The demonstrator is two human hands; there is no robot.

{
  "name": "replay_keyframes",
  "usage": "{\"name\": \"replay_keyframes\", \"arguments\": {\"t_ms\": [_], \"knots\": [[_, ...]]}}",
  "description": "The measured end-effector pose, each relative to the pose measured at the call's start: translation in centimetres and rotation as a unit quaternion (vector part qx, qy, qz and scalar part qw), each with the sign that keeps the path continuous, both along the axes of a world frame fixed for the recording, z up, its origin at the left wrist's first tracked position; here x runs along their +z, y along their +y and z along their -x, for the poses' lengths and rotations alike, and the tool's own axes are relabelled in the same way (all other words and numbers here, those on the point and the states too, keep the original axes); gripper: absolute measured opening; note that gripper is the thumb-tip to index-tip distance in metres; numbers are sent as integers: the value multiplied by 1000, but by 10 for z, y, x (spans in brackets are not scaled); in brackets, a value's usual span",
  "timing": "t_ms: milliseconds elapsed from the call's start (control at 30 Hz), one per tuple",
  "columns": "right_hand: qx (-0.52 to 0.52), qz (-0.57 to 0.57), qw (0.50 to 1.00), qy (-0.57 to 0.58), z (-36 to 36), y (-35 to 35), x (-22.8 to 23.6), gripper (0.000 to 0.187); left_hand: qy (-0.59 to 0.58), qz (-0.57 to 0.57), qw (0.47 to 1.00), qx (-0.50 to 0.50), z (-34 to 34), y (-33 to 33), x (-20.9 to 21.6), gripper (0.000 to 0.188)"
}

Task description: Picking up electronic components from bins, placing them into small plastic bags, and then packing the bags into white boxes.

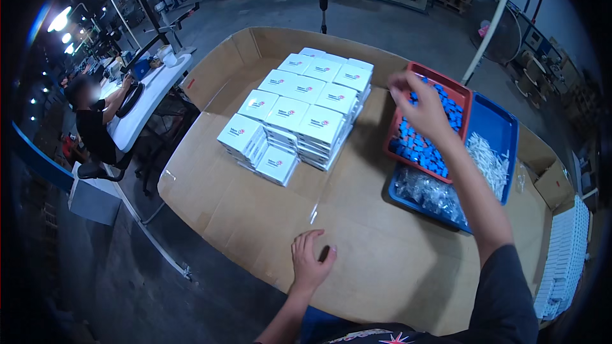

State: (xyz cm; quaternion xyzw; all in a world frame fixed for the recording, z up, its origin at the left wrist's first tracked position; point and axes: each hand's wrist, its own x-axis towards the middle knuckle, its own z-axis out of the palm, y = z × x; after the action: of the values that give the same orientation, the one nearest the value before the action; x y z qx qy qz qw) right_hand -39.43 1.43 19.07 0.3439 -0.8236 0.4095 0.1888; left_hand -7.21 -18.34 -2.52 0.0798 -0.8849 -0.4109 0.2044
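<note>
My right hand (422, 107) is raised over the far left part of a red tray (417, 169) of small blue plastic pieces (424, 153). Its fingers are loosely bent and apart, with nothing visible in them. Near the front edge of the cardboard-covered table (382, 248), my left hand (310, 262) is open, thumb spread from the fingers and holding nothing. Beyond it stands a block of stacked small white boxes (287, 114), several layers high, with a lower stack at its near corner.
Under the red tray sits a larger blue tray (503, 114) with white plastic pieces (489, 164) and clear plastic bags (427, 192). Cardboard walls (274, 41) edge the table. White stacked parts (564, 261) stand at the right. A seated person (95, 114) works at another table on the left.
</note>
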Motion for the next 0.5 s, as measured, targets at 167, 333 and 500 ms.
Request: {"name": "replay_keyframes", "arguments": {"t_ms": [167,333,500], "knots": [[4,-124,992,-32,174,-122,-1,32,-27,-1,1000,7,-6,-6,11,49],[-4,-318,940,-125,280,-177,-41,48,-34,-25,999,-10,3,-6,8,50],[8,-327,926,-189,290,-213,-60,69,-55,-52,997,-21,9,-11,13,51]]}}
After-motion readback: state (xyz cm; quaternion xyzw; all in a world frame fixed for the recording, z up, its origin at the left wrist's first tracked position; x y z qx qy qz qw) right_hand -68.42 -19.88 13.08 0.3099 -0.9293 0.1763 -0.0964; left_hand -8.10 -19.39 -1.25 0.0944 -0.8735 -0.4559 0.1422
